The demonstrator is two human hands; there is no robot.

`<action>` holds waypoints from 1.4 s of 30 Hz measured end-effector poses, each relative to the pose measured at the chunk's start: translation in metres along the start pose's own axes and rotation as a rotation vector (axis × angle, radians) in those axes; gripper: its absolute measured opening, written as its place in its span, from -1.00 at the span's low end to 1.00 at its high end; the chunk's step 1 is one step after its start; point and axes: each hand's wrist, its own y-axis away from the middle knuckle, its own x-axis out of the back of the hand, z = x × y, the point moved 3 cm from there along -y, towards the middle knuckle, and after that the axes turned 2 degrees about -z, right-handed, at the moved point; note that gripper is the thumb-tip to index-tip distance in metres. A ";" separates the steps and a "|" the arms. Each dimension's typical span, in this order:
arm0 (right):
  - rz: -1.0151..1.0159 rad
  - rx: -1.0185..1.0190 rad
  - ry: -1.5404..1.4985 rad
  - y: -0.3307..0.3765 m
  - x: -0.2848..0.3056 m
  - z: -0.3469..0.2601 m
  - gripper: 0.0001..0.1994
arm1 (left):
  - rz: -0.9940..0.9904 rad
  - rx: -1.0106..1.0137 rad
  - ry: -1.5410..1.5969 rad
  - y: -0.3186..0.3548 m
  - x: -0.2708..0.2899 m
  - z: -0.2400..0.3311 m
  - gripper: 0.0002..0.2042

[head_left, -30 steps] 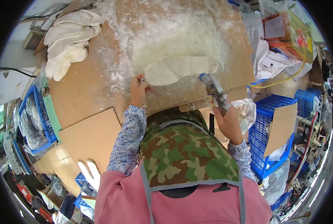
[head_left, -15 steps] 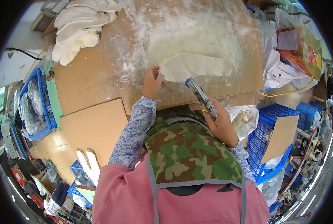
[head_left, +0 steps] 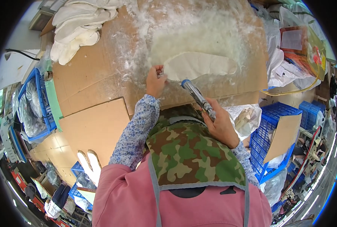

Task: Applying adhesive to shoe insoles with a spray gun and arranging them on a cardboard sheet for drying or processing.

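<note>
A white, sole-shaped insole (head_left: 200,66) lies flat on the fibre-dusted cardboard (head_left: 104,75), its broad end to the left. At that left end my left hand (head_left: 156,80) is closed, thumb and fingers pinched at the insole's edge. My right hand (head_left: 222,126) is wrapped around a silver, tube-shaped tool (head_left: 195,92) with a blue tip. The tool slants up and left, its tip just below the insole's lower edge. I cannot tell whether the tip touches it.
A stack of white insoles (head_left: 78,28) sits at the far left of the cardboard. Blue crates (head_left: 47,102) with plastic bags stand to the left, and another blue crate (head_left: 266,128) to the right. A yellow hose (head_left: 293,90) curves beside white plastic bags.
The tool's blue tip has shifted slightly left along the insole's lower edge, with my right hand following. My left hand stays at the insole's left end.
</note>
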 end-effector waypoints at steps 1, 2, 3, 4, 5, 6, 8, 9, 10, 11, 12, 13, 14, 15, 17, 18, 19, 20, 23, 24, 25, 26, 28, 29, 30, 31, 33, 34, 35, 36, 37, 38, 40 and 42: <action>0.001 -0.003 0.000 0.000 0.000 0.000 -0.65 | -0.002 0.002 0.000 0.001 0.000 0.001 -0.66; -0.005 -0.034 -0.007 0.000 0.000 0.000 -0.65 | -0.008 0.018 0.018 0.001 -0.001 0.002 -0.66; -0.011 -0.064 -0.015 0.000 0.000 0.000 -0.65 | -0.013 0.034 0.035 0.002 -0.001 0.003 -0.66; -0.010 -0.065 -0.016 0.000 0.000 0.000 -0.65 | -0.014 0.035 0.034 0.002 -0.001 0.004 -0.66; 0.003 -0.059 -0.003 0.000 0.000 0.001 -0.65 | -0.015 0.045 0.059 0.003 -0.001 0.005 -0.67; 0.016 -0.054 0.011 0.000 0.001 0.002 -0.65 | -0.017 0.054 0.085 0.003 -0.002 0.005 -0.67; 0.033 -0.067 0.021 0.001 0.002 0.006 -0.66 | -0.022 0.054 0.078 0.004 -0.001 0.008 -0.67; 0.049 -0.080 0.031 0.002 0.003 0.008 -0.67 | -0.026 0.052 0.071 0.003 -0.002 0.009 -0.67; 0.056 -0.085 0.033 0.002 0.004 0.010 -0.67 | -0.034 0.052 0.072 0.004 -0.003 0.010 -0.67; 0.071 -0.084 0.027 0.003 0.006 0.011 -0.68 | -0.028 0.059 0.065 0.005 -0.002 0.011 -0.67; 0.087 -0.082 0.022 0.003 0.008 0.011 -0.69 | -0.023 0.065 0.058 0.005 -0.002 0.012 -0.67; 0.095 -0.087 0.024 0.004 0.010 0.012 -0.69 | -0.032 0.063 0.059 0.005 -0.001 0.011 -0.67; 0.078 -0.120 -0.016 0.005 0.011 0.012 -0.66 | -0.029 0.061 0.051 0.005 -0.001 0.011 -0.67; 0.063 -0.154 -0.057 0.005 0.012 0.013 -0.64 | -0.027 0.058 0.042 0.005 -0.001 0.012 -0.67; 0.082 -0.178 -0.043 0.006 0.016 0.014 -0.65 | -0.035 0.066 0.018 0.004 0.000 0.012 -0.67; 0.091 -0.196 -0.030 0.007 0.018 0.015 -0.66 | -0.031 0.074 -0.004 0.005 0.000 0.013 -0.67; 0.100 -0.199 -0.028 0.008 0.020 0.016 -0.66 | -0.040 0.072 -0.004 0.006 -0.001 0.013 -0.67; 0.114 -0.181 -0.044 0.009 0.022 0.017 -0.67 | -0.030 0.068 0.008 0.006 -0.001 0.014 -0.68; 0.156 -0.161 -0.033 0.010 0.027 0.021 -0.69 | -0.027 0.057 0.023 0.005 -0.001 0.011 -0.68; 0.174 -0.156 -0.011 0.010 0.029 0.022 -0.70 | -0.025 0.054 0.023 0.005 -0.001 0.012 -0.69; 0.181 -0.159 -0.008 0.011 0.031 0.023 -0.70 | -0.033 0.052 0.024 0.005 -0.001 0.012 -0.69; 0.194 -0.163 -0.009 0.011 0.034 0.024 -0.70 | -0.026 0.052 0.038 0.005 -0.002 0.012 -0.69; 0.215 -0.168 -0.004 0.012 0.038 0.025 -0.70 | -0.029 0.049 0.057 0.006 -0.002 0.013 -0.69; 0.226 -0.184 -0.014 0.012 0.039 0.026 -0.70 | -0.026 0.051 0.041 0.006 -0.002 0.013 -0.70; 0.235 -0.199 -0.025 0.013 0.040 0.028 -0.70 | -0.022 0.054 0.025 0.006 -0.001 0.013 -0.70; 0.241 -0.200 -0.020 0.014 0.041 0.029 -0.70 | -0.028 0.051 0.029 0.005 0.000 0.011 -0.70; 0.260 -0.227 -0.046 0.015 0.043 0.034 -0.71 | -0.052 0.036 0.043 0.004 0.002 0.009 -0.71; 0.265 -0.229 -0.039 0.016 0.045 0.036 -0.71 | -0.059 0.035 0.048 0.005 0.001 0.009 -0.71; 0.275 -0.232 -0.035 0.017 0.046 0.037 -0.71 | -0.054 0.034 0.049 0.005 0.001 0.009 -0.71; 0.284 -0.236 -0.032 0.017 0.047 0.040 -0.71 | -0.047 0.035 0.050 0.006 0.001 0.010 -0.71; 0.286 -0.239 -0.027 0.017 0.048 0.044 -0.71 | -0.052 0.036 0.054 0.006 0.000 0.010 -0.71; 0.314 -0.194 -0.039 0.018 0.049 0.048 -0.70 | -0.051 0.037 0.055 0.006 -0.001 0.010 -0.71; 0.342 -0.146 -0.046 0.019 0.050 0.054 -0.70 | -0.048 0.035 0.061 0.006 0.000 0.011 -0.71; 0.358 -0.193 -0.107 0.020 0.051 0.060 -0.70 | -0.054 0.023 0.036 0.006 0.000 0.011 -0.71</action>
